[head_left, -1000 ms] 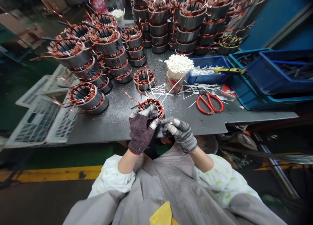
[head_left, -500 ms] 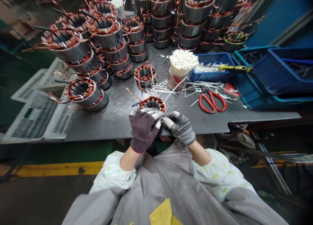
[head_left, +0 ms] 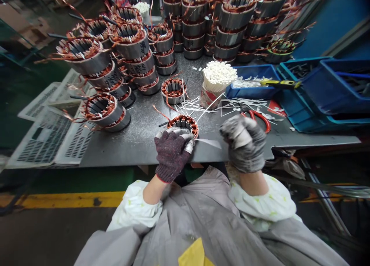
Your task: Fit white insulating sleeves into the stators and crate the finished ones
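Table: dark grey, flat-topped table (head_left: 138,139) beneath and beyond the fingers, its near edge just short of them; a yellow floor stripe (head_left: 69,199) runs below, left of the fingers.
Left hand: dark maroon knitted glove with white-wrapped fingers, the left hand (head_left: 173,154) grasping the near rim of the ring.
Ring in work: squat, copper-wound metal ring (head_left: 194,127) on the table, under the left fingers, its far rim beyond them.
Pale sliver: thin, blurred white streak (head_left: 210,143) reaching from the left thumb towards the right fingers; its material is too smeared to tell.
Right hand: grey marled knitted glove, the right hand (head_left: 245,144) well apart from the ring, fingers curled; blur hides whether they grasp anything.
Scissors: red-handled scissors (head_left: 268,124), partly hidden, just beyond the right fingers.
White sticks: dense bundle of slim white sticks (head_left: 219,74) upright in a patterned round cup (head_left: 210,98), beyond and between both hands' fingers.
Second ring: small copper-wound ring (head_left: 175,99) beyond the left fingers.
Stacks: tall piles of copper-wound steel rings (head_left: 130,50) farther off, left of the left fingers.
Trays: shallow blue plastic tray (head_left: 251,92) beyond the right fingers; teal plastic bin (head_left: 306,121) to their right.
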The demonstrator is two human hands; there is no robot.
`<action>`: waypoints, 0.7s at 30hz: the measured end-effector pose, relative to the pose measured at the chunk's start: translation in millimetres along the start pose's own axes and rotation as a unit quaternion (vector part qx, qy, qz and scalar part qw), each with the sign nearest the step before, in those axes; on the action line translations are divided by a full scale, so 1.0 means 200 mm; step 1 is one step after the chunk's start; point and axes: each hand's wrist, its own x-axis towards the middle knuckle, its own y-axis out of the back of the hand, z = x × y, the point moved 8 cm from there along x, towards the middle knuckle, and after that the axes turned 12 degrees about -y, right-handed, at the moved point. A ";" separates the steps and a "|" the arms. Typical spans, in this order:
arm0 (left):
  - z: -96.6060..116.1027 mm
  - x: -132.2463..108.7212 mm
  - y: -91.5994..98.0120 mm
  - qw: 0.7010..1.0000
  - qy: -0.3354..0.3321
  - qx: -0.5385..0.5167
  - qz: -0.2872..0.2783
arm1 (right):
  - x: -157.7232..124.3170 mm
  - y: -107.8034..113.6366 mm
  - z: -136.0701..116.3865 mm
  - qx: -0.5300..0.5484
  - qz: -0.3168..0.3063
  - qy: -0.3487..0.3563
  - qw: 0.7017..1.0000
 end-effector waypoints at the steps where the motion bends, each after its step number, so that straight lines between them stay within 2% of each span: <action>1: 0.00 0.00 0.00 1.000 -0.007 -0.001 0.001 | 0.01 0.02 -0.01 -0.008 -0.001 -0.004 1.000; 2: 0.00 0.00 0.00 1.000 -0.016 -0.003 0.003 | 0.03 0.00 -0.01 -0.034 -0.036 -0.009 0.999; 5: 0.01 -0.02 0.00 0.999 -0.052 -0.012 0.006 | 0.01 -0.16 0.02 -0.110 -0.225 -0.039 0.967; 6: 0.00 -0.03 0.00 0.998 -0.061 -0.015 0.006 | 0.00 -0.19 0.04 -0.100 -0.249 -0.056 0.962; 11: -0.03 -0.06 -0.01 0.997 -0.072 0.005 -0.011 | -0.06 -0.29 0.16 0.048 -0.248 -0.211 0.944; 13: -0.05 -0.05 -0.01 0.997 -0.071 0.002 -0.026 | -0.11 -0.30 0.19 0.060 -0.227 -0.226 0.945; 17: -0.06 -0.04 -0.01 0.994 -0.086 -0.051 -0.048 | -0.20 -0.23 0.14 0.010 -0.191 -0.163 0.968; 21: 0.00 -0.06 -0.03 0.975 -0.155 -0.130 -0.093 | -0.18 -0.19 0.01 -0.092 -0.175 -0.058 0.979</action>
